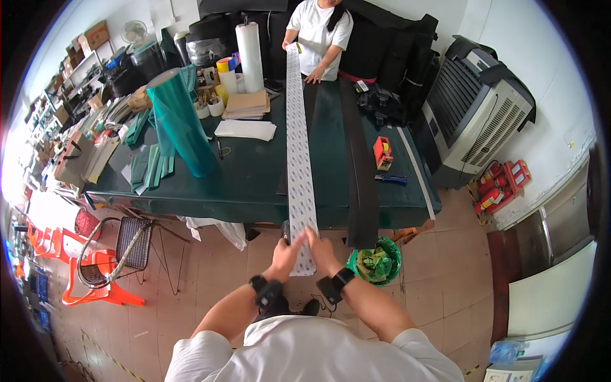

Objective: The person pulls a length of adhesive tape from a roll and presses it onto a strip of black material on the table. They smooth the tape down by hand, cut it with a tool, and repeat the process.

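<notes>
A long white strip (298,140) with a repeated grey print runs the length of the table, its near end hanging past the front edge. My left hand (284,258) grips the strip's left side close to that end. On the opposite side my right hand (323,254) is closed at the edge, thumb and fingers meeting near the left hand's; both fingertips are slightly blurred. At the far end another person (318,38) holds the strip with one hand, while their other hand (314,77) rests on the table. A black strip (360,191) lies to the right, overhanging the front edge.
The dark green table (248,184) carries a teal film roll (181,121), white sheets (245,130), an orange tape dispenser (383,153) and a blue-handled cutter (391,179). Below its front edge stands a green bin (379,261). An orange chair (102,280) is left, an air cooler (471,108) right.
</notes>
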A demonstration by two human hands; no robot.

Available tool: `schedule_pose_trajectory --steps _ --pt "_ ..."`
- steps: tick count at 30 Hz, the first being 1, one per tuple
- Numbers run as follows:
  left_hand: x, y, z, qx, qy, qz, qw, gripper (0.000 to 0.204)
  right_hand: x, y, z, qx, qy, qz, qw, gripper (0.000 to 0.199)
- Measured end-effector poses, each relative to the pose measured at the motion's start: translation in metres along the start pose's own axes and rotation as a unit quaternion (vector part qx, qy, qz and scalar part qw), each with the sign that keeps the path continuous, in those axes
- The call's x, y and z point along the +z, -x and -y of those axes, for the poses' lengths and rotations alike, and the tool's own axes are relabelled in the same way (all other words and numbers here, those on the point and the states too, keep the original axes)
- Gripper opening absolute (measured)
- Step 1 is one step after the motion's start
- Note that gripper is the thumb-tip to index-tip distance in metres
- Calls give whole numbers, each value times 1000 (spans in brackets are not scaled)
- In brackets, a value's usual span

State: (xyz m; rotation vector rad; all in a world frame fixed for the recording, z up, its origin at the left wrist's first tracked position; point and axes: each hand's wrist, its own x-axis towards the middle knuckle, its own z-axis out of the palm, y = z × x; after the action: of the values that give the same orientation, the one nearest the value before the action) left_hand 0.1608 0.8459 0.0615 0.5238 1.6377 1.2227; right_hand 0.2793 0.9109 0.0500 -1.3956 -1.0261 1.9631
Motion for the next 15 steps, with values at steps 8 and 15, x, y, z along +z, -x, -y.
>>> schedule_pose_trajectory --steps 8,15 --pt "-22 -36 -24 -109 58 10 992 73 25 14 -26 -232 145 -51 961 62" --pt "-28 -4 3 222 -206 -63 951 74 25 -26 35 33 -213 116 970 64"
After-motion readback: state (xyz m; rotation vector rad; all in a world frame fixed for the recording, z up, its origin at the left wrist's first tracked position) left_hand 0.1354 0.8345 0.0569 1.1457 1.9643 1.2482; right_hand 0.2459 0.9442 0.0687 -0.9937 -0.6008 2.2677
